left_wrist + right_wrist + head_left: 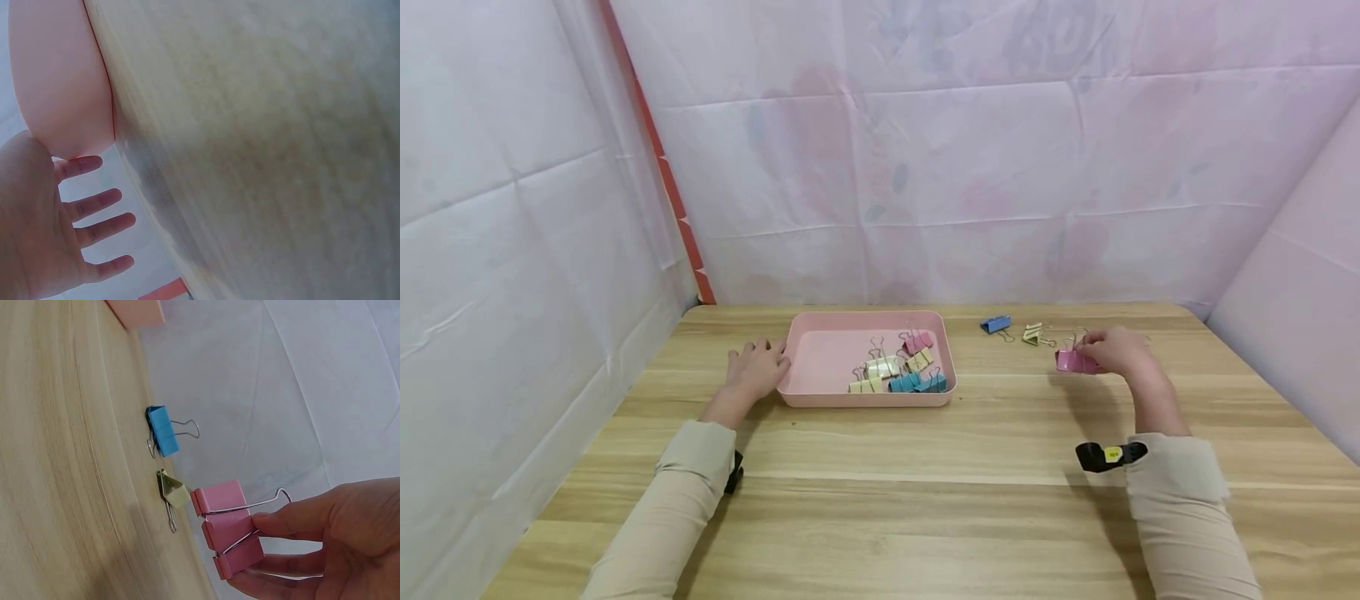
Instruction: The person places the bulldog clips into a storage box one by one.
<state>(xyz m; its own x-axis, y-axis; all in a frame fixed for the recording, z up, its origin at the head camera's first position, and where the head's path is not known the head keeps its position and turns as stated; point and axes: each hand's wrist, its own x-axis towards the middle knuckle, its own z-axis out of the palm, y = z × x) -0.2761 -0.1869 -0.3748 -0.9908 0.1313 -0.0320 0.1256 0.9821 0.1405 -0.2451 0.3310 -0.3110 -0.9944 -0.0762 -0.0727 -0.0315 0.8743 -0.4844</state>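
Observation:
My right hand pinches a pink binder clip by its body and wire handles. In the head view this pink clip hangs close over the right part of the table, its shadow below. With fingers spread and fairly straight, my left hand touches the left end of a pink tray. The left wrist view shows fingers beside the tray's end wall. Several binder clips lie in the tray's right half: a pink clip, pale yellow clips and blue clips.
A blue binder clip and a pale yellow binder clip lie on the wood-grain table between tray and right hand. White patterned sheeting stands behind the table and along its sides.

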